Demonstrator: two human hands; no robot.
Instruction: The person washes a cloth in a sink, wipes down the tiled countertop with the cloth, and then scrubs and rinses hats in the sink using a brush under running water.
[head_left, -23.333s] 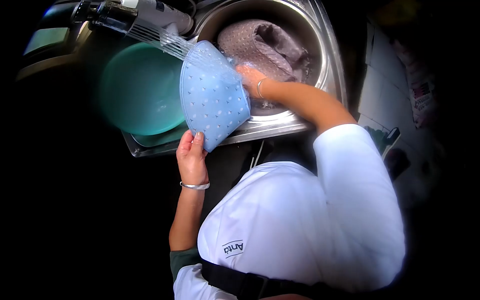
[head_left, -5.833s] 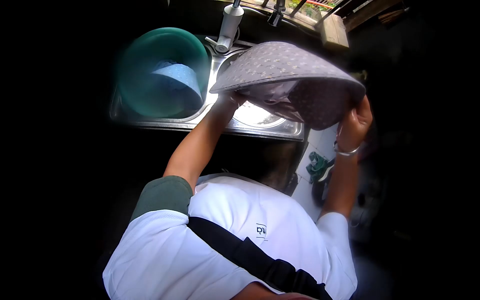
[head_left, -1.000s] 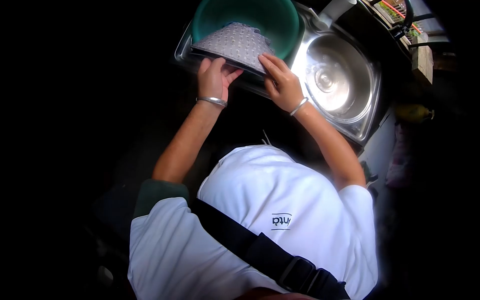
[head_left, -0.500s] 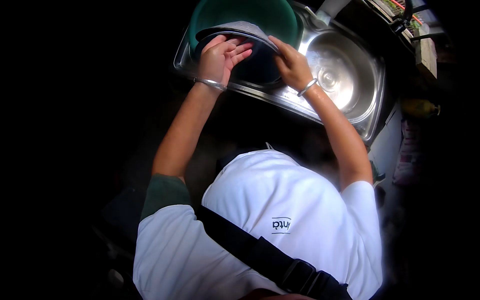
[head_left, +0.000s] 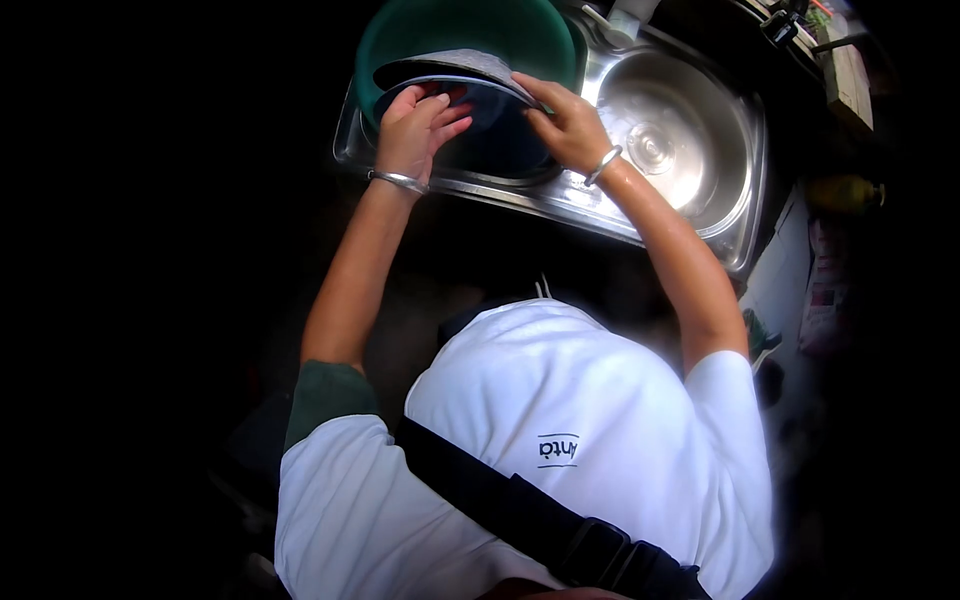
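My right hand (head_left: 567, 125) grips the right edges of two tilted, overlapping round pieces that look like plates or lids. The front plate (head_left: 495, 108) is dark with a pale rim. Behind it, the rear plate (head_left: 462, 62) shows a greyish, mottled back. My left hand (head_left: 412, 135) is at the front plate's near face, its fingers apart; whether they touch it I cannot tell. Both hands are over the green basin (head_left: 545, 45), whose inside is mostly in shadow.
The basin sits at the left of a steel sink (head_left: 500, 197). To its right lies a round sink bowl (head_left: 690, 150) with a drain. A pale fixture (head_left: 625, 22) stands behind. A yellow bottle (head_left: 840, 194) is at the right. Much of the surroundings is dark.
The front plate's rim now shows farther apart from the rear plate. My left hand's fingers have shifted on or near its face. The whole view has shifted slightly.
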